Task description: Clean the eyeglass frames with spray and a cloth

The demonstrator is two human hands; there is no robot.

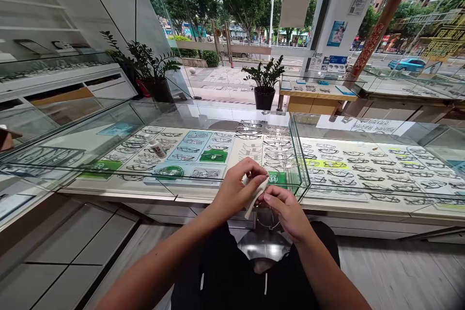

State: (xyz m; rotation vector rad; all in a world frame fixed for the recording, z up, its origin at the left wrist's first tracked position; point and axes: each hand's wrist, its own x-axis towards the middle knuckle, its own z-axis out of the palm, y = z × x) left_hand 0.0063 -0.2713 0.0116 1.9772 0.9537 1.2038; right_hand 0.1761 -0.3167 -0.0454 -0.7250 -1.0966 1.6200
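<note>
My left hand [238,189] is closed on a pale cloth [257,197], which hangs from between its fingers and thumb. Close beside it, my right hand [286,210] pinches a pair of thin-rimmed glasses [268,220], one round lens hanging below the fingers. The cloth meets the glasses between both hands, where the fingers hide the contact. Both hands are above my lap, at the front edge of the glass display case [203,198].
A small white bottle [157,147] stands on the glass at the left. Rows of eyeglasses [250,128] lie inside the case, which continues to the right [363,207]. Potted plants [264,92] stand behind, before the window. A shiny metal stool [265,246] shows between my legs.
</note>
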